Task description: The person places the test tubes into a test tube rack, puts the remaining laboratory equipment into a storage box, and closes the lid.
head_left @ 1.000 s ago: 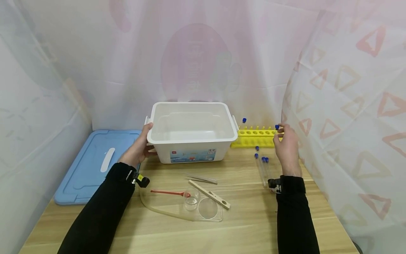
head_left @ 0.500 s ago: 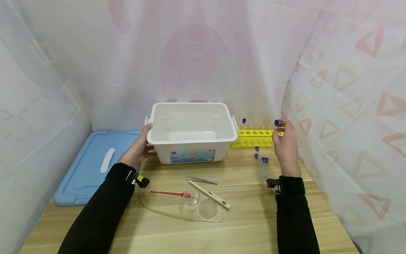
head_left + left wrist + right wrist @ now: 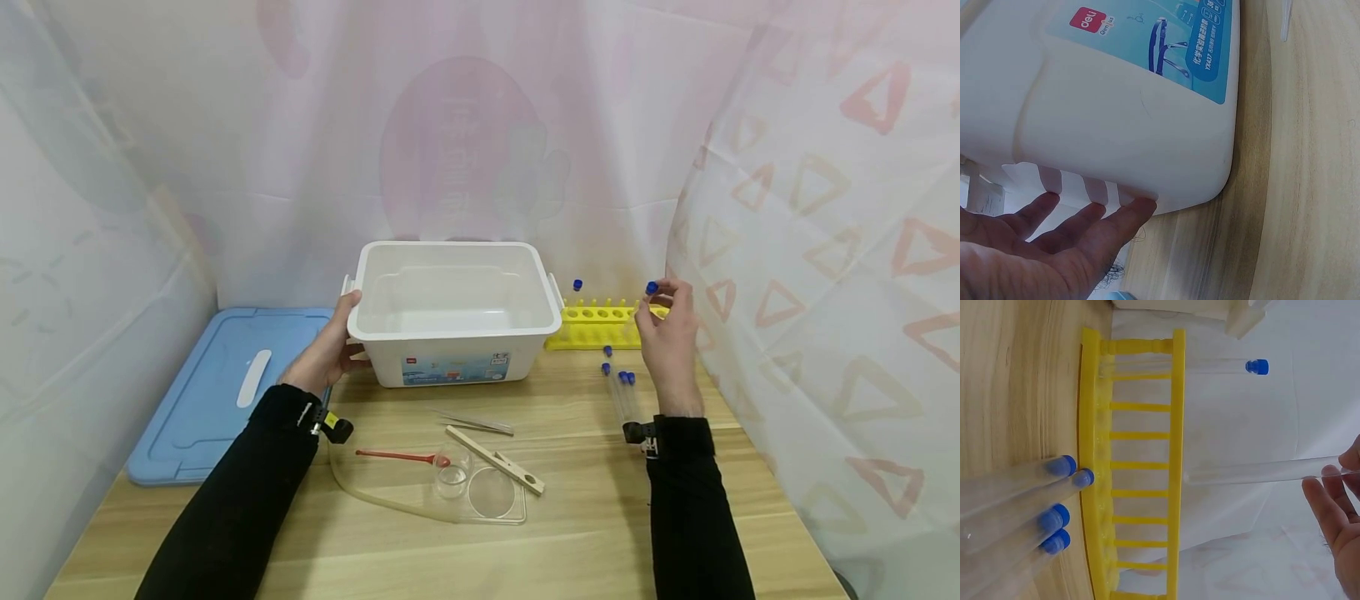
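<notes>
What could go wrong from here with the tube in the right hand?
1. The right hand pinches the tube near its capped end, and its bottom is at the top of the rack, not visibly through a hole; it might miss or catch an edge.
2. Four loose capped tubes lie near the rack; a low sleeve could set them rolling.

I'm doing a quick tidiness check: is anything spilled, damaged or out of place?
No spill or damage shows. Four blue-capped tubes lie loose on the table near the yellow rack, while another tube stands in it.
</notes>
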Demonstrator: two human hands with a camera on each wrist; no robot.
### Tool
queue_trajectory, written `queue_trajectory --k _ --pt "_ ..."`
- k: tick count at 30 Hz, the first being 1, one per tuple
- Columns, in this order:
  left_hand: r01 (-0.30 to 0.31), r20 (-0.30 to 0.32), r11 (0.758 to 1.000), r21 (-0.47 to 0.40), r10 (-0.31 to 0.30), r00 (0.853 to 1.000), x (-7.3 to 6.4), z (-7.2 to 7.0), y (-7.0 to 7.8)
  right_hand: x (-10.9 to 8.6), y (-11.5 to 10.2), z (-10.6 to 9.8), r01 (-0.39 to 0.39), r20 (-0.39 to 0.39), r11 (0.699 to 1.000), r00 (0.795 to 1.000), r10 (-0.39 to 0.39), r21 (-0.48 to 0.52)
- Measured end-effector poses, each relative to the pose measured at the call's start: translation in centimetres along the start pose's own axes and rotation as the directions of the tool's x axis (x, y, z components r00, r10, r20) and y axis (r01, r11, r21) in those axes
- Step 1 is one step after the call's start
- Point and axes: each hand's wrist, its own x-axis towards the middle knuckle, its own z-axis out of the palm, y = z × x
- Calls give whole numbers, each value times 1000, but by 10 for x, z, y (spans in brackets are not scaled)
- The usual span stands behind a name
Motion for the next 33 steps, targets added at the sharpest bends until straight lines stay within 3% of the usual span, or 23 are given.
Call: queue_trajectory --k 16,33 --pt "-4 -2 1000 -4 4 1000 1 -2 0 1 3 21 -11 -29 991 999 14 132" --pt "5 0 1000 -5 -5 1000 -1 0 2 5 21 40 -39 -35 987 998 45 153"
